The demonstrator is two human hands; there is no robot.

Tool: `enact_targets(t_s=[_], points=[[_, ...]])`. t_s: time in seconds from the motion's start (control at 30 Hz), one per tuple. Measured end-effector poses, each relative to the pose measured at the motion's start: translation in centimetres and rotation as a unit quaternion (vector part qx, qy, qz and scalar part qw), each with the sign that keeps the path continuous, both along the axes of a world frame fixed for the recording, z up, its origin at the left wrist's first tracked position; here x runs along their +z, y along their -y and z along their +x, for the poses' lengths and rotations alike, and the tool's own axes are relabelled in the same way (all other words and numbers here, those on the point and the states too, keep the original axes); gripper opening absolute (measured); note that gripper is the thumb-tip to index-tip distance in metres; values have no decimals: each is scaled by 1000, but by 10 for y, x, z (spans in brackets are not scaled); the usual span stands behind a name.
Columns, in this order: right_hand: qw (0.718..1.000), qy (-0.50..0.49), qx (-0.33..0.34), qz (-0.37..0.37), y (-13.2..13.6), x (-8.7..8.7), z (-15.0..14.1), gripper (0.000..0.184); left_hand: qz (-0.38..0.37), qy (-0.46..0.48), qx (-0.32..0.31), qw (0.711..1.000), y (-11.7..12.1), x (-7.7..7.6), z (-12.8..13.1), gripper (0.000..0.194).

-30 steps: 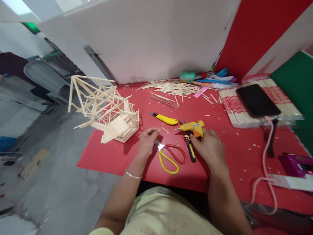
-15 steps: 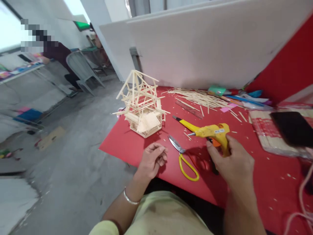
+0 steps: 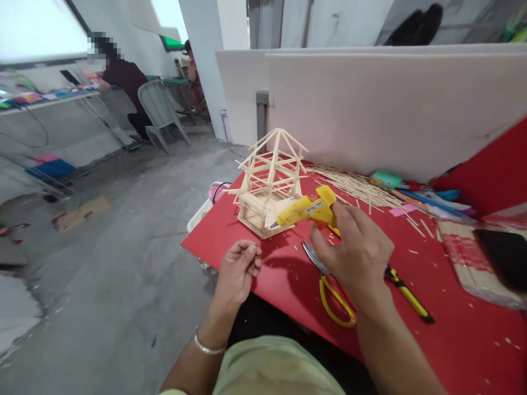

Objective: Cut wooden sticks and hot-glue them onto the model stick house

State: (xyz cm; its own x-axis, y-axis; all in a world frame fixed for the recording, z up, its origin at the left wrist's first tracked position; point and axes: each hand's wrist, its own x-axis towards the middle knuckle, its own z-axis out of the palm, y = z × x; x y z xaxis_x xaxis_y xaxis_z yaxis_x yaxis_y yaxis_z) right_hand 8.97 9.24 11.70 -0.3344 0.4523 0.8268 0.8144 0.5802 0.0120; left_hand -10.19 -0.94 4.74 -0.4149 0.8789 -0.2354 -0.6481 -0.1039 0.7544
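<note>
My right hand [image 3: 358, 249] is wrapped round the grip of a yellow hot glue gun [image 3: 305, 209], raised above the table. Its nozzle points left, in front of the lower part of a house-like model [image 3: 253, 211] built of thin wooden sticks; whether it touches cannot be seen. Near the table's front edge, my left hand [image 3: 242, 266] is curled with thumb against fingers, and anything between them is too small to name. Scissors [image 3: 315, 257] with a yellow handle lie under my right hand, partly hidden. Pliers [image 3: 411, 299] with black and yellow handles lie to the right.
Loose wooden sticks [image 3: 354, 184] are heaped at the back of the red table [image 3: 461, 340]. Bagged sticks [image 3: 457, 255] with a black phone [image 3: 502, 255] on top lie at the right. A white board [image 3: 370, 109] stands behind. Another person [image 3: 125, 77] sits at the far left.
My right hand has lifted the glue gun off the table and carried it left toward the stick model. My left hand has drawn away from the scissors. The view has swung left.
</note>
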Motion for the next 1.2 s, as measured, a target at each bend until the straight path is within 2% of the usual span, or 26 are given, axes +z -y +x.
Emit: enact_targets(t_s=[0.2,0.43,0.6,0.7,0.8,0.97,1.07,1.2], points=[[1000,-25,-5,-2,-2,-6,-2,48,-5,4,-6,1000,-5,0,-3,28],[990,-93,-11,-103,-4,-27,4,53,-19,16,-30,999,-8,-8,2,25],[981,-118,-11,-155,-2,-43,18,53,-25,2,-53,998,-10,-4,10,31],[979,-117,-14,-169,0,-48,23,52,-22,-47,-55,997,-12,1,11,30],[978,-124,-4,-168,2,-51,22,52,-11,-142,-47,989,-15,4,11,28],[978,-132,22,-162,1,-48,10,52,-19,-319,-37,947,-20,7,7,23],[975,-132,29,-174,-3,-45,3,51,-23,-359,-15,933,-23,12,6,19],[963,-151,23,-220,-8,-50,-3,51,-22,-348,-5,937,-26,17,5,18]])
